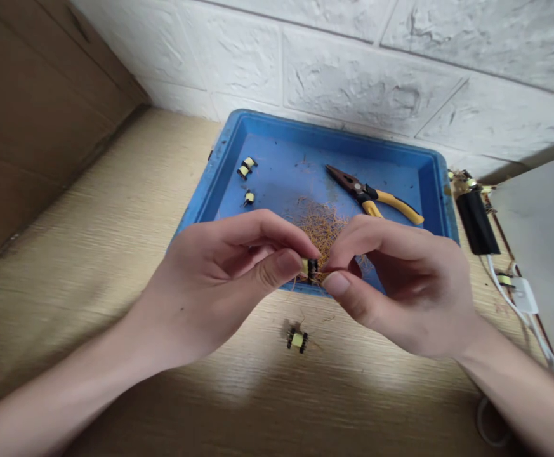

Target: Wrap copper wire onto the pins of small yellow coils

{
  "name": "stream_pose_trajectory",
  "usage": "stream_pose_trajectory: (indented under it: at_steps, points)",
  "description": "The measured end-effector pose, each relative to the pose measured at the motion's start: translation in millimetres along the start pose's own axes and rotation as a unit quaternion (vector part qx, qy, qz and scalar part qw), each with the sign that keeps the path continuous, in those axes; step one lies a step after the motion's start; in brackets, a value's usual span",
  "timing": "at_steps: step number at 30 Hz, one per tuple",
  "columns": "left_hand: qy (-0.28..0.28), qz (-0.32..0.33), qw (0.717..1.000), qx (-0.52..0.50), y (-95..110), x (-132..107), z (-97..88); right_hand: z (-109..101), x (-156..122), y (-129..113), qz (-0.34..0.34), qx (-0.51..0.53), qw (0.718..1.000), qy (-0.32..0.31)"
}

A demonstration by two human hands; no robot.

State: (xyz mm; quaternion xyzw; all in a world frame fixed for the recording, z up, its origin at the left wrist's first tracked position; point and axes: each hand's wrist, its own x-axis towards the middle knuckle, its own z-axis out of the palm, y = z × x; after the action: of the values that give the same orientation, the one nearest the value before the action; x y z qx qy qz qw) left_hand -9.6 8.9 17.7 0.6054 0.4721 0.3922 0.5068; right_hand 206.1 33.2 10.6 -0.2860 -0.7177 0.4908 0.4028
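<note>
The left hand (210, 285) and right hand (400, 279) pinch a yellow-taped black transformer bobbin (309, 270); two similar bobbins (245, 168) remain in the blue plastic tray (329, 136) at 10 o'clock, a third bobbin (297, 341) on the tabletop (115, 254) at 6 o'clock.

A bright blue plastic tray (334, 130) shows a tangle of orange-brown copper wire (319, 228), yellow-handled pliers (393, 204) with dark metal jaws, and small yellow-banded black coil bobbins (297, 341). The pale beige tabletop (91, 254) has fine woven-looking streaks; the white wall (353, 76) has a brick pattern.

Left hand (210, 279) pinches a small yellow-taped coil (310, 269), right hand (400, 285) pinching just beside it, above a blue plastic tray (315, 143) holding pliers (367, 193).
</note>
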Motion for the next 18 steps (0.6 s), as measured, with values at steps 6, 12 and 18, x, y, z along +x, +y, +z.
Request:
stream_pose_trajectory:
  at_steps: [6, 12, 18]
  points:
    - [0.000, 0.003, 1.000, 0.019, 0.5, -0.5, -0.2, -3.2, -1.7, -1.4, 0.031, 0.005, 0.998, -0.051]
    - [-0.018, -0.033, 0.999, 0.025, -5.2, -2.7, -1.1, -4.7, -1.3, -2.5, 0.054, 0.037, 0.994, -0.082]
    - [-0.031, -0.049, 0.997, -0.059, -11.4, -5.4, -2.6, -5.8, 1.5, -4.1, 0.045, 0.021, 0.993, -0.105]
